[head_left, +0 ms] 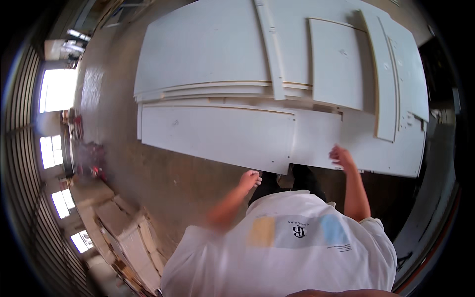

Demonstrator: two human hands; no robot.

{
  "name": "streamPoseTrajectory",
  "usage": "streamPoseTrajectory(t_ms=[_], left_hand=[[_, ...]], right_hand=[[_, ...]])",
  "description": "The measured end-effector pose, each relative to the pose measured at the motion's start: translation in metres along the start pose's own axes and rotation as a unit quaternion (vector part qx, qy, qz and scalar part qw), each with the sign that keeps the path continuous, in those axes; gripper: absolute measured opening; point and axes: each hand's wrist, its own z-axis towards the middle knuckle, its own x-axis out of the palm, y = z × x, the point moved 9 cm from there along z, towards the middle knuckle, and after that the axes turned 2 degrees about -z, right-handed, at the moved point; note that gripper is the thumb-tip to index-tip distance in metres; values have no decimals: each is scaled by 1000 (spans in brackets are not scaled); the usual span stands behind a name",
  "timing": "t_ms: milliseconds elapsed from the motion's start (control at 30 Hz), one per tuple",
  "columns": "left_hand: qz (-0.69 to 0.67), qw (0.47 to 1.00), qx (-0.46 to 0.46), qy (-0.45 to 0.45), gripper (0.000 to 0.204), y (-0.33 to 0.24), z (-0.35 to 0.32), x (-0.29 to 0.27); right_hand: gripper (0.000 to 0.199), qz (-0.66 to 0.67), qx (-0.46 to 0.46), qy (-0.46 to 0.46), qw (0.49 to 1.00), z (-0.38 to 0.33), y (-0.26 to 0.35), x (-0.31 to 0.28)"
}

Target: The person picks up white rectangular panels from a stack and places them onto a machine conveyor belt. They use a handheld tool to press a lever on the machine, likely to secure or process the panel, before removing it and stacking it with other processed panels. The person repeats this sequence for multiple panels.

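Observation:
My left hand (251, 178) is just off the near edge of the stacked boards, its fingers curled together. What it holds, if anything, is too small to make out. My right hand (340, 156) hovers by the near edge of a white board (316, 136), fingers bent inward; I cannot see what is in them. A long white panel (217, 131) with a brown edge lies nearest my left hand, small dark holes at its right end. Beyond it rests a large white panel (203, 54).
Across the stack lie a narrow white strip (269, 47), a smaller white panel (339, 64) and a long narrow board (380, 79). Small pieces (408, 120) are scattered at the right. More stacked boards (121, 222) stand on the floor at the lower left.

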Motion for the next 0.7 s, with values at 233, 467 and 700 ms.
streamPoseTrajectory(t_ms=[233,467,700], left_hand=[[-94,995,-16,-40,26,89,-8,-66],[-220,973,13,-68,29,136,-4,-144],[-430,884,96,-155,42,50,32,-256]], right_hand=[[56,-173,113,86,975,22,-45,196],[51,28,149,23,988,43,-78,230],[65,-126,49,-78,988,10,-43,227]])
